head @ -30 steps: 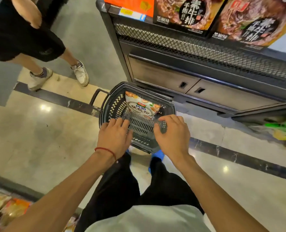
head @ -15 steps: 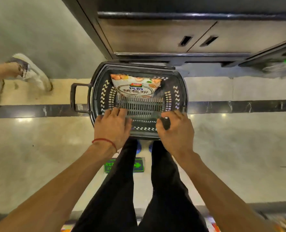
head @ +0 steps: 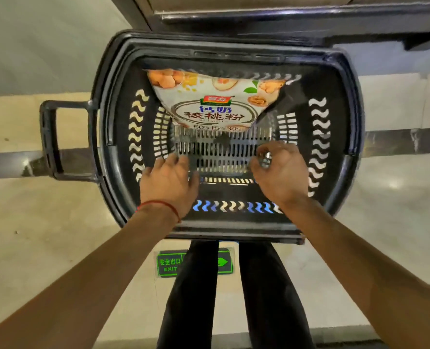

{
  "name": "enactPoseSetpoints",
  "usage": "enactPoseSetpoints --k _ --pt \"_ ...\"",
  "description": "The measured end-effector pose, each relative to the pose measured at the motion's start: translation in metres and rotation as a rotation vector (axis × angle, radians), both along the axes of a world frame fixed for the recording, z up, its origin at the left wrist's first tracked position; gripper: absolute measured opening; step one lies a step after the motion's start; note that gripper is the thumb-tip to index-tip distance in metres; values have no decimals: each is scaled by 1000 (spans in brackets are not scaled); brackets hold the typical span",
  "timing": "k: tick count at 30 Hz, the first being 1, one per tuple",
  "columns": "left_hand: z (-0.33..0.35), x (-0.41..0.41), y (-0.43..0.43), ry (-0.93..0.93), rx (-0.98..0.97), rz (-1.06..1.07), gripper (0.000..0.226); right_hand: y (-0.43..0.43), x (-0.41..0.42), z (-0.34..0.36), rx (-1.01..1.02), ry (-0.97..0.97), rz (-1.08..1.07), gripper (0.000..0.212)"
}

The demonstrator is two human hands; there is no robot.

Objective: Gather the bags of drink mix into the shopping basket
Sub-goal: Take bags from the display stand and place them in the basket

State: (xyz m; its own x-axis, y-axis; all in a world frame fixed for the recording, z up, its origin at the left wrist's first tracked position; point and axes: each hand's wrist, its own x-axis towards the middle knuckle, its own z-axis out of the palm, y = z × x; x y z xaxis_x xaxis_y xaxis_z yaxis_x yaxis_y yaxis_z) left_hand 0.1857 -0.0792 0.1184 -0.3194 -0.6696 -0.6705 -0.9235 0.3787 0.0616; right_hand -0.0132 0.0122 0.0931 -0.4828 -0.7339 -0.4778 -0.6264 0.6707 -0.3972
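Note:
A black shopping basket [head: 344, 71] stands on the floor just in front of my legs. One white bag of drink mix [head: 216, 102], printed with walnuts and dark lettering, leans against its far wall. Its lower edge meets the slotted grey grid at the basket's bottom. Both my hands reach down inside the basket, short of the bag and not touching it. My left hand [head: 170, 183], with a red cord at the wrist, rests at the grid's near left corner with fingers loosely bent. My right hand [head: 283, 172] has its fingers curled at the grid's right corner; blur hides whether it pinches anything.
The basket's pull handle [head: 49, 139] sticks out to the left. A dark metal shelf base [head: 284, 18] runs along the top, right behind the basket. A green exit sticker [head: 170, 264] lies on the pale tiled floor between my legs.
My view has tipped down and closed in on the basket. Both hands have sunk from rim height deeper into it. The bystander's feet at the left have left the view.

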Motion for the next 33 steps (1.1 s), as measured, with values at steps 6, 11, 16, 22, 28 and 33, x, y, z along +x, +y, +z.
enactPoseSetpoints --k 6,11,16,22,28,33 --pt "-109 1 -45 90 83 355 66 -35 -15 -107 19 -169 -237 55" --pt "-182 -4 -83 452 100 722 85 -61 -24 -167 -125 -364 -471 75" --pt "-204 -13 -102 712 76 811 79 -68 -33 -187 -214 -522 -463 63" --pt "-179 -11 -94 716 69 750 45 -63 -24 -156 -195 -551 -452 35" --pt "-105 3 -64 650 113 733 47 -33 -16 -75 -121 -553 -524 40" --pt "-19 11 -39 716 136 741 31 -9 -10 11 -75 -569 -525 43"
